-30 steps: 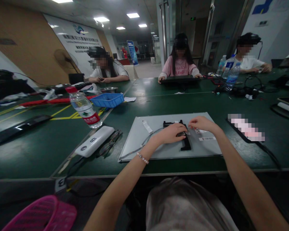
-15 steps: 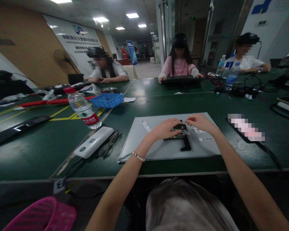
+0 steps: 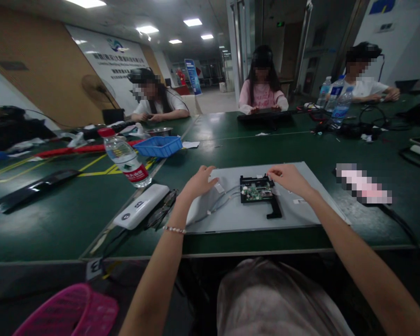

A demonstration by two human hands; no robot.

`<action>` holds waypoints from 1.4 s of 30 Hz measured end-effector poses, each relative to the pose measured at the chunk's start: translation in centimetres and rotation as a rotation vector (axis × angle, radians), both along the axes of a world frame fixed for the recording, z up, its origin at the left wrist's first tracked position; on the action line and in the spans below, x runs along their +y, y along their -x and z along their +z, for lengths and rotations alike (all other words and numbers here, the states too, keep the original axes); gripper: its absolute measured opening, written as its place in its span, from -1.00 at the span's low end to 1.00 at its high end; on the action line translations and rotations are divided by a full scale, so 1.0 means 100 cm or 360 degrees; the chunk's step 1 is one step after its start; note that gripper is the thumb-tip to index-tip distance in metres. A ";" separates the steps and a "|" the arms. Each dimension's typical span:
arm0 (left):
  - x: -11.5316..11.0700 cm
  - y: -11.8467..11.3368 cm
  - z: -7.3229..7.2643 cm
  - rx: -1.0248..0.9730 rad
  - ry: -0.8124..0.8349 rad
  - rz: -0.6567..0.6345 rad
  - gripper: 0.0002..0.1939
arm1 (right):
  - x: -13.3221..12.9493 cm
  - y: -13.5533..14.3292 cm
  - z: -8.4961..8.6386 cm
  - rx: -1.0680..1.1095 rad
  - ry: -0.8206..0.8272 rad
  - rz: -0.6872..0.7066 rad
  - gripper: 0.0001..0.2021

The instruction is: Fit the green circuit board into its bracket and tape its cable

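A flat grey panel lies on the green table in front of me, its far left part under my left hand. That hand is open, thumb apart from the fingers, near a small white label strip. At the panel's middle sits a green circuit board in a black plastic bracket. Thin grey cables run from the board toward the panel's near left corner. My right hand pinches at the bracket's far right corner; what its fingertips hold is too small to make out.
On the left stand a water bottle, a white power bank, glasses and a blue tray. A phone with a cable lies right. A pink basket is below the table edge. Several people sit across.
My left hand has moved left, off the circuit board to the panel's left side, uncovering the board and cables. My right hand stays pinched by the bracket corner. The person opposite has drawn their hands inward.
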State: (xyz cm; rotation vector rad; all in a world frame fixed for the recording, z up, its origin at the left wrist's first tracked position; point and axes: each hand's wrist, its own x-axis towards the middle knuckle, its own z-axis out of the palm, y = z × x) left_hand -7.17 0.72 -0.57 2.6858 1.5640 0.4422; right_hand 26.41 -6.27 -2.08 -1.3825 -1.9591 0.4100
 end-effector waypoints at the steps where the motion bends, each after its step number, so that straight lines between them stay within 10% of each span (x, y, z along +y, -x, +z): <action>1: 0.002 0.002 -0.002 -0.0021 0.0054 -0.0008 -0.56 | 0.000 0.002 0.000 -0.0019 -0.0006 0.0024 -0.75; 15: -0.011 -0.009 0.026 -0.1008 0.0565 -0.0362 -0.65 | -0.009 0.026 0.001 0.0017 -0.0192 0.0123 -0.78; 24: -0.005 -0.010 0.007 -0.0299 0.0801 -0.0563 -0.71 | -0.027 0.060 0.001 -0.0101 -0.0436 0.0582 -0.71; 42: -0.006 -0.006 0.014 -0.0254 0.0808 -0.0571 -0.73 | -0.029 0.092 -0.010 -0.0662 -0.0575 0.0948 -0.76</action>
